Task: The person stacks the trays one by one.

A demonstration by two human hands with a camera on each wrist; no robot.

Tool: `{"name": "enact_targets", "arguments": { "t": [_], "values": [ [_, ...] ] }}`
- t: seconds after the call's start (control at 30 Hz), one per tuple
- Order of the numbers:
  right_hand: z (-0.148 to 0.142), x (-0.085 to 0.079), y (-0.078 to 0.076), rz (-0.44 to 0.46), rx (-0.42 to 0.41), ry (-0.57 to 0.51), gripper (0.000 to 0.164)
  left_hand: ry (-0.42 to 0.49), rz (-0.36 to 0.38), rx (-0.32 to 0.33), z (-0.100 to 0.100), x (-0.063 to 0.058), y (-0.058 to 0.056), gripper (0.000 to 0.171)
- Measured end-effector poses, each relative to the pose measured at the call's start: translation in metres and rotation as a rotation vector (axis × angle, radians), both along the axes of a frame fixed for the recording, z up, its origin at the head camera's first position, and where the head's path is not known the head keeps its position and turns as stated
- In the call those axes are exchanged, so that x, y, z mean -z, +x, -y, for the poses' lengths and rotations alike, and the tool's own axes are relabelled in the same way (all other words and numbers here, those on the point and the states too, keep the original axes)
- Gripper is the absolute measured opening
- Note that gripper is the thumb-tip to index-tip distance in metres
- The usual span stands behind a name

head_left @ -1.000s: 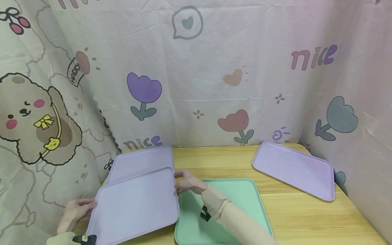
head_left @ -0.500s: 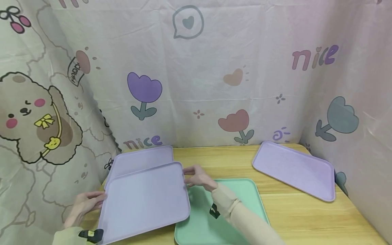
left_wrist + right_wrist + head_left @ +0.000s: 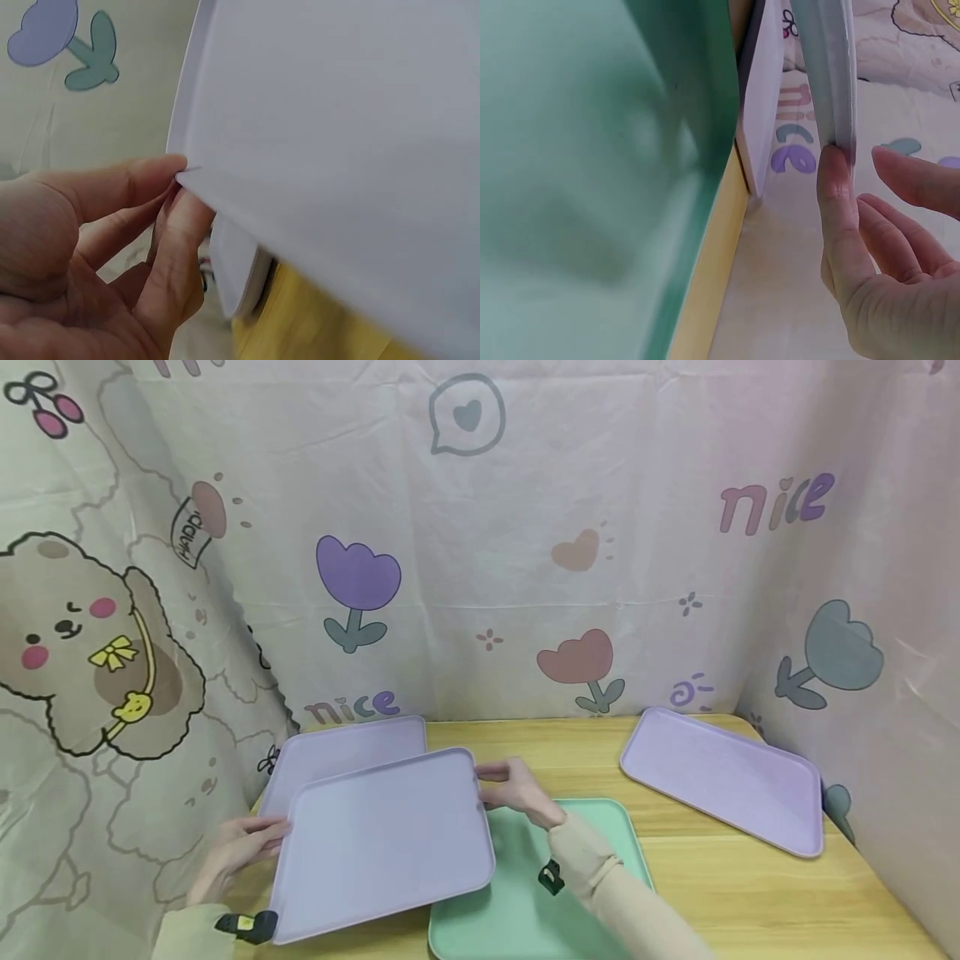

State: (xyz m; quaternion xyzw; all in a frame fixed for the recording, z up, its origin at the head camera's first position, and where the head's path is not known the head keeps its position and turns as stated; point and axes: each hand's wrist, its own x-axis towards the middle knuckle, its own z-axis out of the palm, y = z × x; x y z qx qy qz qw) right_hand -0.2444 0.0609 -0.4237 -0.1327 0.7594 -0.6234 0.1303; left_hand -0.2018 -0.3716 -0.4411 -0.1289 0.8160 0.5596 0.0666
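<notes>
A lilac tray (image 3: 382, 843) is lifted and tilted between both hands. My left hand (image 3: 240, 852) grips its left side. In the left wrist view, thumb and fingers pinch the tray's rim near a corner. At the right edge, my right hand (image 3: 521, 793) holds it with the fingertips. The right wrist view shows one finger against the tray's edge, the thumb close beside it. Beneath the raised tray's right part lies a mint-green tray (image 3: 540, 902), partly covered by it and by the right arm. Behind, another lilac tray (image 3: 352, 752) is partly hidden by the held one.
A third lilac tray (image 3: 720, 777) lies at an angle on the right of the wooden table (image 3: 525, 760). A printed curtain (image 3: 480, 527) closes off the back and both sides.
Both hands have carried the lilac tray to the right and slightly away, so it overlaps more of the mint-green tray. The other trays stay put.
</notes>
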Motion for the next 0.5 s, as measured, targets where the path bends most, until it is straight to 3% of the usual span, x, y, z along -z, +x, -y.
{"name": "enact_targets", "arguments": {
  "t": [0.27,0.5],
  "values": [
    [-0.026,0.001,0.003,-0.023,0.033,0.053,0.048,-0.008,-0.059,0.025,-0.028,0.009,-0.006,0.046],
    [-0.05,0.004,0.007,-0.052,0.008,0.054,0.051,-0.016,-0.081,0.04,-0.052,0.018,-0.011,0.043]
  ]
}}
